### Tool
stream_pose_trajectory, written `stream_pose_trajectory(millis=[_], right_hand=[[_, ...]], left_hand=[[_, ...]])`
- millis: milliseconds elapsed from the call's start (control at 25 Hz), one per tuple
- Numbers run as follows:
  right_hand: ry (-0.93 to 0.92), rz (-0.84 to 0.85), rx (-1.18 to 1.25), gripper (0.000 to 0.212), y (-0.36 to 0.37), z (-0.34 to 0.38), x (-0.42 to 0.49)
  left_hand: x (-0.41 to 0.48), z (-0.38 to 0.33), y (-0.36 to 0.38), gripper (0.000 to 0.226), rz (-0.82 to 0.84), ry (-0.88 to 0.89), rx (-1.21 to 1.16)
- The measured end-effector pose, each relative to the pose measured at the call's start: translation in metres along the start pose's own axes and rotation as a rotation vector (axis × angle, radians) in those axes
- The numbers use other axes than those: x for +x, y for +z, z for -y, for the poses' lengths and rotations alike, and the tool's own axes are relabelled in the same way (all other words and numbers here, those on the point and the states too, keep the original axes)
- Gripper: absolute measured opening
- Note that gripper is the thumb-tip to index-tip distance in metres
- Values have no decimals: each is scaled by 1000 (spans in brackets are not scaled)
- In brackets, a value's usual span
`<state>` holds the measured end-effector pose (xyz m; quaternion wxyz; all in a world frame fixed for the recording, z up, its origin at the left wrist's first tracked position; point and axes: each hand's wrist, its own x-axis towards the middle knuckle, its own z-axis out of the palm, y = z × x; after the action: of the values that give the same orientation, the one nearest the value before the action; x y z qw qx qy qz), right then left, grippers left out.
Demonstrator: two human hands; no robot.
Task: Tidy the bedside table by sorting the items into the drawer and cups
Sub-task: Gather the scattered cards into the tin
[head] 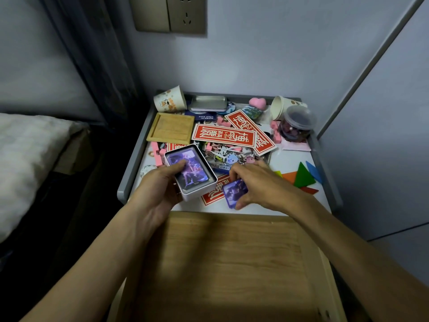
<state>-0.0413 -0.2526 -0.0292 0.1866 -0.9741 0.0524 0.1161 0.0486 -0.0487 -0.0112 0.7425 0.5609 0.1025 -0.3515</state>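
- Your left hand [162, 182]: the fingers curl under and around an open white tin [200, 192], with the thumb pressed on the purple inner card [195, 169] that fills it. You hold the tin tilted over the front left of the tabletop [290, 159].
- Your right hand [257, 182]: the fingers are narrow and pinch a purple loose card [233, 192] by its edges. It is just right of the tin, near the tabletop's front edge and above a red slip [212, 194].
- The drawer [232, 252] is pulled open below both forearms. Its wooden floor is in view.
- The left cup [170, 98] sits tilted in the rear left corner.
- The right cup [286, 106] lies on its side in the rear right corner with its mouth facing left. It touches a clear lidded jar [297, 124] of dark pieces.
- The wooden tray [170, 127] lies flat in front of the left cup.
- A metal lid [208, 103] lies at the rear, between the cups, with a pink heart [257, 102] to its right.
- Two long red slips [224, 135] overlap across the middle, partly covering a heap of charms [232, 156].
- Pink blocks [156, 154] lie along the left rim, beside the tin.
- Flat coloured shapes [304, 176] in green, orange, blue and red cluster at the front right, near your right hand.
- A bed [23, 159] stands to the left and a wall socket [171, 12] is above.
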Motion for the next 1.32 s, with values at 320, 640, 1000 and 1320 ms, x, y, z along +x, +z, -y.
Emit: stream_pose_trajectory(millis=[320, 640, 1000, 1320], right_hand=[[98, -529, 697, 12, -39, 21, -8], [253, -303, 1085, 12, -18, 36, 1], [289, -368, 1012, 14, -8, 43, 3], [324, -424, 697, 23, -15, 45, -5]], left_hand=[[1, 10, 2, 32, 20, 53, 131], [-4, 12, 11, 22, 154, -5, 153], [-7, 16, 14, 28, 206, 17, 234], [-5, 20, 16, 31, 211, 23, 217]])
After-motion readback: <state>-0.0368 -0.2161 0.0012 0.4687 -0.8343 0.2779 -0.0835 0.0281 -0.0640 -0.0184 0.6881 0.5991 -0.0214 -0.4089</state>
